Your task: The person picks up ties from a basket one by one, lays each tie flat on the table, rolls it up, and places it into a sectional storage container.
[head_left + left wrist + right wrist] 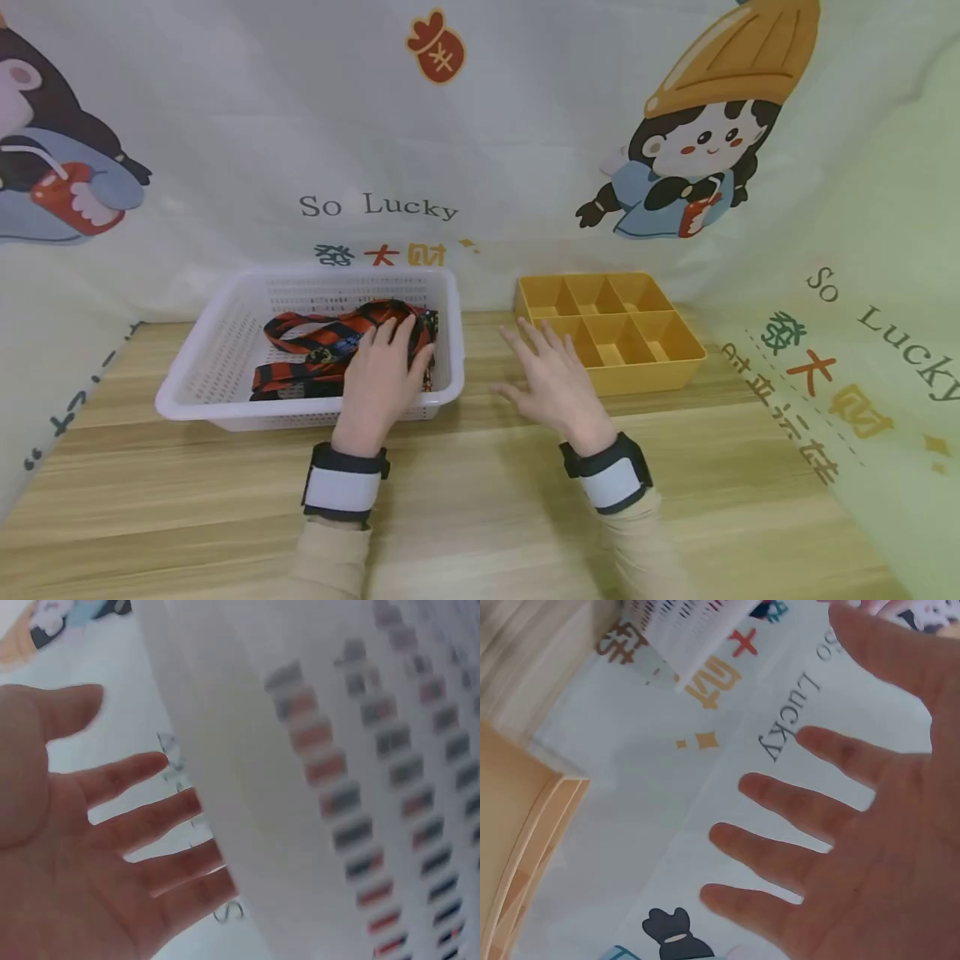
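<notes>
A white plastic basket [187,367] with slotted walls holds folded red-and-black striped fabric straps [300,373]. Over its front right part reaches my left hand [382,379], fingers spread and pointing down toward the straps. In the left wrist view the left palm [90,847] faces the camera with nothing in it, and the basket wall [240,772] hides the fingertips' far side. My right hand [555,379] hovers by the left front corner of a yellow six-compartment box [637,379], its fingers spread. The right wrist view shows that palm [885,847] holding nothing.
The basket and the box stand side by side at the back of a wood-grain table [480,500], with a gap between them. Behind them hangs a pale printed cloth [525,125], which also runs down the right side.
</notes>
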Tool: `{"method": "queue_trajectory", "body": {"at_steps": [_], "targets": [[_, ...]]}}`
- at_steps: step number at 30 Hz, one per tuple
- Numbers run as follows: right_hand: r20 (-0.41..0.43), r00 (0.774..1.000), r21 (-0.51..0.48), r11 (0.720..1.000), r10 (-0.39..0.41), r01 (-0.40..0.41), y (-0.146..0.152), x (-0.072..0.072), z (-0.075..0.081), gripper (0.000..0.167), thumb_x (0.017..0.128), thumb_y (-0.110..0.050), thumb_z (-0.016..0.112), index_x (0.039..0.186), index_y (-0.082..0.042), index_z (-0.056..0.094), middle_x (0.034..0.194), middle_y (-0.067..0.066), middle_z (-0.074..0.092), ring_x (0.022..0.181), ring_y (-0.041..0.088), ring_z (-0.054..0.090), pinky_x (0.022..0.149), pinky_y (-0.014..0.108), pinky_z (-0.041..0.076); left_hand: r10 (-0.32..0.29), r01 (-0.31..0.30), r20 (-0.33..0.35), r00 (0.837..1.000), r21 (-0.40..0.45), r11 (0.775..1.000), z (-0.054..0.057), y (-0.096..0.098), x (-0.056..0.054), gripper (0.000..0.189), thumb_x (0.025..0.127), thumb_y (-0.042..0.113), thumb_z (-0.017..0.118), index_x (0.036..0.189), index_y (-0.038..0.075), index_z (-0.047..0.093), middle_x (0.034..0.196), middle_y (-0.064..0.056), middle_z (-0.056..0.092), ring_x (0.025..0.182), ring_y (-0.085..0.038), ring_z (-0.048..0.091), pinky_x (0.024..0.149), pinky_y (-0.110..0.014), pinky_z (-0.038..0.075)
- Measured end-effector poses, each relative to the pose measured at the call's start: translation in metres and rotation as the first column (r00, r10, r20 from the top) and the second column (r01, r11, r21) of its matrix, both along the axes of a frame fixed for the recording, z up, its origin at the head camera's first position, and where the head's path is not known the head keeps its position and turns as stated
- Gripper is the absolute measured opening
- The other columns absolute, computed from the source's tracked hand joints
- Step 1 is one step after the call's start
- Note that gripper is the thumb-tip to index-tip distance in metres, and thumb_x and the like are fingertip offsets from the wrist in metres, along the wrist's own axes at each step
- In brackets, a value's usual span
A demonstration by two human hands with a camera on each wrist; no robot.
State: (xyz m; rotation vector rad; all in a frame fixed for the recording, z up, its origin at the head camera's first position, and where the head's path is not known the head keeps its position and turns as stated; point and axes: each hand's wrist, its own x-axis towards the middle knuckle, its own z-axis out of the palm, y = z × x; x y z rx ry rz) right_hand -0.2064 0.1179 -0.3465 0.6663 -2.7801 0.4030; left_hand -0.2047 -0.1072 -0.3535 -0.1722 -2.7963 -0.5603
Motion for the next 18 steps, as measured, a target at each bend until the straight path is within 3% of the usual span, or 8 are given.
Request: {"method": "queue_trajectory", "body": {"at_steps": [2, 4, 7, 12, 15, 18], "targets": [[-0.057, 0.998, 0.004, 1.000, 0.027, -0.027, 0.001, -0.001, -0.001, 0.071, 0.081, -0.039, 0.073, 0.140, -0.012, 0.045, 0.144, 0.021, 0.044, 0.133, 0.045, 0.039, 0.107, 0.063, 0.031, 0.032, -0.032, -0.035, 0.999, -0.012, 0.999, 0.002, -0.010, -0.006, 0.053, 0.096, 0.031, 0.054, 0.139, 0.002, 0.044, 0.135, -0.027, 0.049, 0.123, -0.049, 0.046, 0.093, -0.057, 0.047], [-0.109, 0.993, 0.012, 0.999, 0.054, -0.053, 0.001, -0.001, -0.004, 0.068, 0.081, -0.037, 0.074, 0.137, -0.009, 0.048, 0.139, 0.021, 0.049, 0.127, 0.044, 0.047, 0.104, 0.060, 0.037, 0.058, -0.059, -0.027, 0.998, -0.034, 0.998, 0.004, -0.020, -0.011, 0.054, 0.093, 0.027, 0.059, 0.138, 0.000, 0.044, 0.131, -0.028, 0.052, 0.116, -0.049, 0.050, 0.085, -0.057, 0.050], [-0.166, 0.982, 0.033, 0.996, 0.089, -0.085, 0.001, -0.001, -0.009, 0.063, 0.080, -0.033, 0.075, 0.133, -0.007, 0.051, 0.132, 0.020, 0.056, 0.118, 0.040, 0.055, 0.100, 0.056, 0.043, 0.066, -0.061, 0.070, 0.995, -0.066, 0.996, 0.006, -0.032, -0.017, 0.062, 0.089, 0.028, 0.064, 0.139, 0.000, 0.041, 0.130, -0.030, 0.051, 0.111, -0.050, 0.052, 0.079, -0.058, 0.051], [-0.145, 0.982, 0.048, 0.992, 0.122, -0.116, 0.003, 0.001, -0.015, 0.057, 0.080, -0.027, 0.075, 0.129, -0.006, 0.055, 0.126, 0.018, 0.060, 0.112, 0.035, 0.060, 0.095, 0.049, 0.049, -0.026, 0.052, 0.255, 0.967, -0.097, 0.994, 0.005, -0.040, -0.026, 0.064, 0.082, 0.028, 0.074, 0.133, 0.004, 0.044, 0.125, -0.030, 0.053, 0.105, -0.048, 0.056, 0.078, -0.058, 0.051], [-0.099, 0.984, 0.036, 0.989, 0.147, -0.144, 0.002, 0.002, -0.017, 0.052, 0.081, -0.025, 0.074, 0.126, -0.005, 0.057, 0.124, 0.018, 0.061, 0.108, 0.034, 0.062, 0.088, 0.044, 0.054, -0.085, 0.123, 0.297, 0.951, -0.112, 0.986, 0.002, -0.041, -0.031, 0.045, 0.080, 0.019, 0.076, 0.115, 0.005, 0.054, 0.113, -0.025, 0.061, 0.096, -0.042, 0.061, 0.073, -0.054, 0.052], [-0.051, 0.984, 0.007, 0.985, 0.170, -0.170, 0.001, 0.003, -0.019, 0.045, 0.083, -0.024, 0.072, 0.122, -0.005, 0.060, 0.123, 0.016, 0.063, 0.101, 0.030, 0.066, 0.074, 0.036, 0.057, -0.099, 0.143, 0.286, 0.953, -0.138, 0.980, -0.003, -0.044, -0.035, 0.022, 0.083, 0.008, 0.070, 0.102, 0.003, 0.062, 0.104, -0.021, 0.066, 0.089, -0.037, 0.064, 0.070, -0.050, 0.053]]}}
